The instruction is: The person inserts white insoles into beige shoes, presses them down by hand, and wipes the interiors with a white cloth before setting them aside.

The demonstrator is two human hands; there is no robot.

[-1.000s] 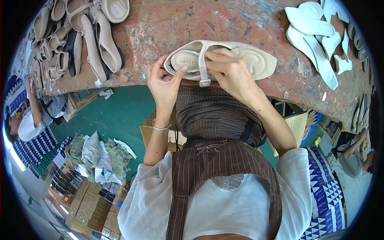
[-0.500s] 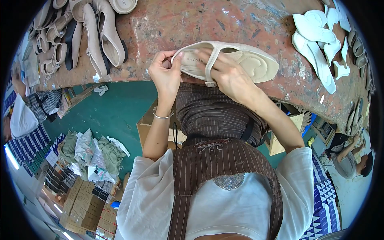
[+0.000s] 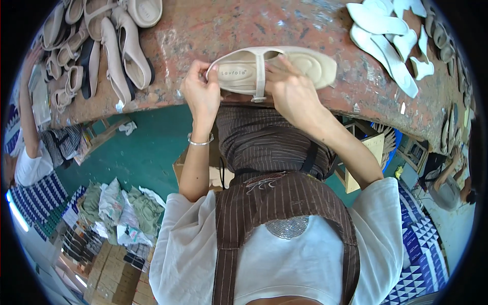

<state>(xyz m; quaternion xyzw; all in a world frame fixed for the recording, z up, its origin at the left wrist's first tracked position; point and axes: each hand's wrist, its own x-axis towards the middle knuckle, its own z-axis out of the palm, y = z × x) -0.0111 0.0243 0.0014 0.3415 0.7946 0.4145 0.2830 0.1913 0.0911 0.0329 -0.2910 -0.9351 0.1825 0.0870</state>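
The table (image 3: 203, 35), its far edge cut off, spreads beyond the fingers (image 3: 288, 66); a beige shoe (image 3: 317, 68) runs from the left fingers past the right; the left hand (image 3: 202, 94) grasps its partly hidden heel (image 3: 225, 69); the right hand (image 3: 299, 96) blurs beside the strap (image 3: 260, 71), its grip impossible to tell.

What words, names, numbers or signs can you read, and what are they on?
Held beige shoe: one dark word printed on its insole, but I won't copy it out.
Beige shoe at upper left: insole lettering, too blurred to read.
Blue-and-white packages: pale marks, too small to read.
Brown cartons: any print is too small to read.
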